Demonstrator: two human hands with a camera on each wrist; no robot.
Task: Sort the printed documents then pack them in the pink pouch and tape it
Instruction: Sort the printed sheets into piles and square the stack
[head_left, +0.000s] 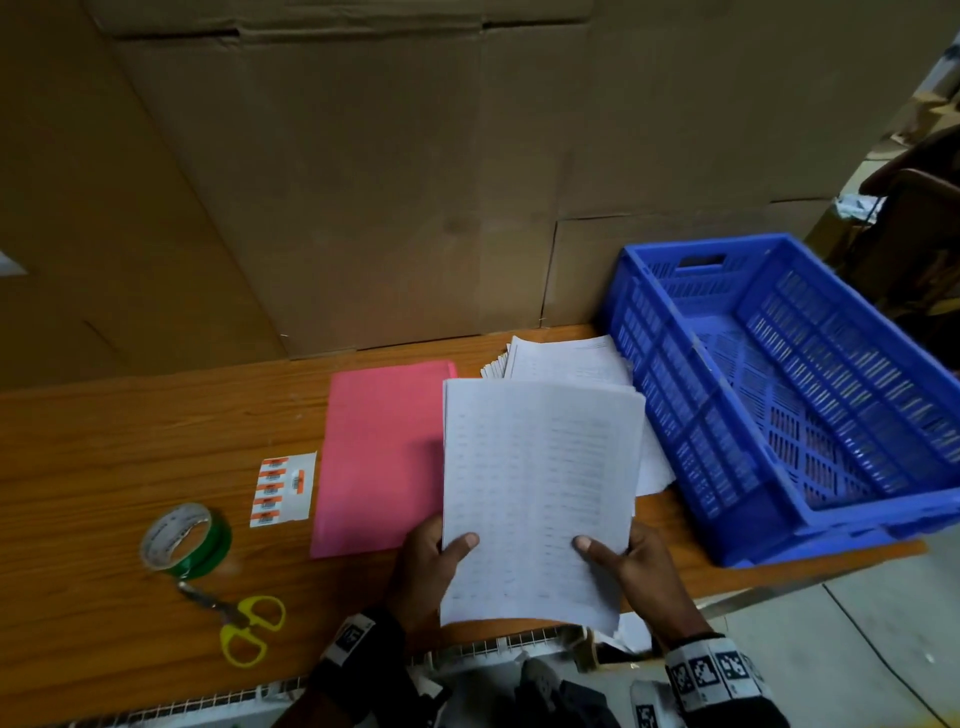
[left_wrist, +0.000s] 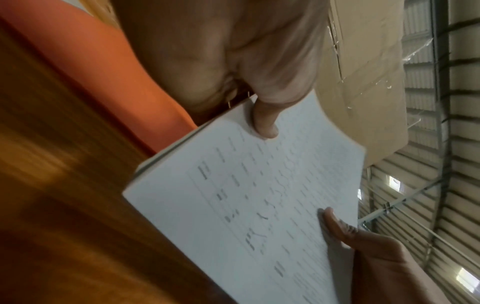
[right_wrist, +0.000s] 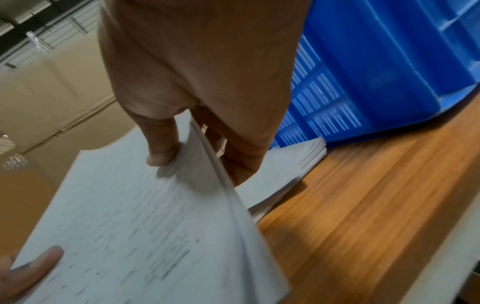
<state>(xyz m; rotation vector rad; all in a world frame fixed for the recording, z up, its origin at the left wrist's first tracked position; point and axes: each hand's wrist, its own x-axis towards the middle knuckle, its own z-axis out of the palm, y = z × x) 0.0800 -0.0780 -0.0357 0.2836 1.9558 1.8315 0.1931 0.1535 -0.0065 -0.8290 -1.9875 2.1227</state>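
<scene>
Wooden table (head_left: 104, 447), orange-brown with a streaked grain. Flat on it, a pink pouch (head_left: 379, 457): smooth, matte, rectangular, long side running away from the viewer. Just right of the pouch, a thin stack of white printed sheets (head_left: 535, 499), lifted off the table and tilted up toward the viewer, faint rows of grey print across the top page, left edge overlapping the pouch's right side in the head view.

Left hand (head_left: 423, 566) at the stack's lower left corner, thumb flat on the top page, fingers curled behind, pinching the sheets. Right hand (head_left: 641, 569) at the lower right edge, gripping likewise, thumb on top and fingers underneath; in the right wrist view the sheet edges fan slightly beside the thumb (right_wrist: 162, 148).

Behind the held stack, a second pile of papers (head_left: 566, 358) lying loosely splayed on the table, right edge close against a blue crate (head_left: 675, 395). Crate of hard plastic, rectangular, walls and floor slotted like a grille, a handle hole in the far end.

Left of the pouch, a small white label sheet (head_left: 283, 491) with orange-striped stickers. Nearer and further left, a roll of tape (head_left: 184, 540), green-sided with a pale core. Just below it, scissors (head_left: 244, 626) with yellow loop handles. Along the back, a wall of plain brown cardboard (head_left: 363, 182), creased and seamed.
</scene>
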